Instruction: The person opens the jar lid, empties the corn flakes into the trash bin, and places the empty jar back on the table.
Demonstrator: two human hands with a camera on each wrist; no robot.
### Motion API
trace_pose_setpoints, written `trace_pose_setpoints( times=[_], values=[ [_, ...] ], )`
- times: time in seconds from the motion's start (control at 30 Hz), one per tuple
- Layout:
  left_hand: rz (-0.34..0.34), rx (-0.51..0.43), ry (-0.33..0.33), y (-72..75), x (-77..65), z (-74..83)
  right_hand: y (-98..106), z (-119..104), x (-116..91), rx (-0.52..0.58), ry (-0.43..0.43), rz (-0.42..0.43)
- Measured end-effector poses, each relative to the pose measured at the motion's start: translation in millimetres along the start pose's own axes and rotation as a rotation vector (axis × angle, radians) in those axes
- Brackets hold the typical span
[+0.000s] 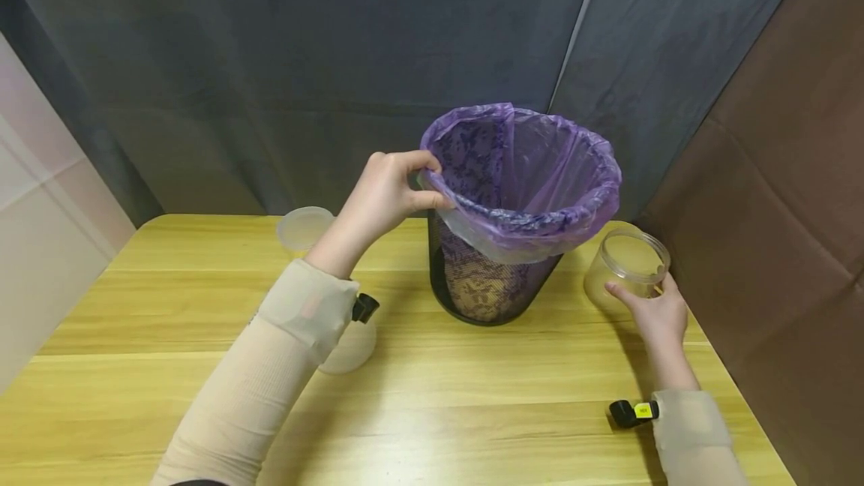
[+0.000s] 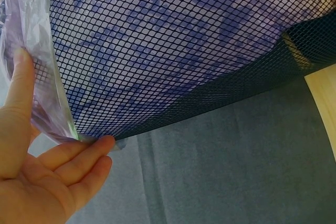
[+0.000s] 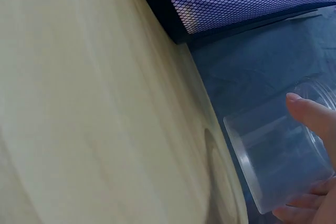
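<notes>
A black mesh wastebasket stands on the table, lined with a purple plastic bag folded over its rim. My left hand pinches the bag and rim at the left side, thumb outside and fingers over the edge. In the left wrist view, the fingertips lie against the bag's edge by the mesh. Right of the basket, my right hand grips a clear, lidless plastic jar around its side. The jar is upright; whether its base touches the table, I cannot tell.
A translucent round container stands at the back left, partly behind my left forearm. Nearer lies a translucent disc, also partly covered by that arm. Grey curtain hangs behind the wooden table, brown cloth at the right.
</notes>
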State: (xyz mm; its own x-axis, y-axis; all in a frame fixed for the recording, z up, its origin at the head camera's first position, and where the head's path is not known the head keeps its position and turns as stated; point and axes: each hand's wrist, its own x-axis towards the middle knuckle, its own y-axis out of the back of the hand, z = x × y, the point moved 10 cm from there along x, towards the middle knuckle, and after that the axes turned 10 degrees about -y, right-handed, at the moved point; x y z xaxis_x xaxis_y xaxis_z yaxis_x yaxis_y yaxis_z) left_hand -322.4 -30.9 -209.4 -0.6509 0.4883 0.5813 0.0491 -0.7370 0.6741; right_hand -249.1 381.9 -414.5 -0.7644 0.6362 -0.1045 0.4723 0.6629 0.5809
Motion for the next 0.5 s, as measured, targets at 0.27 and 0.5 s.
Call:
trace_pose_setpoints(
  times=[0.27,0.5],
  values=[
    [0.004,0.005,-0.005,0.4,0.0,0.4,-5,7,0,-0.012,0.016,-0.001],
    [0.005,0.003,-0.004,0.4,-0.2,0.8,-10,16,0,0.009,-0.012,-0.008]
  ],
)
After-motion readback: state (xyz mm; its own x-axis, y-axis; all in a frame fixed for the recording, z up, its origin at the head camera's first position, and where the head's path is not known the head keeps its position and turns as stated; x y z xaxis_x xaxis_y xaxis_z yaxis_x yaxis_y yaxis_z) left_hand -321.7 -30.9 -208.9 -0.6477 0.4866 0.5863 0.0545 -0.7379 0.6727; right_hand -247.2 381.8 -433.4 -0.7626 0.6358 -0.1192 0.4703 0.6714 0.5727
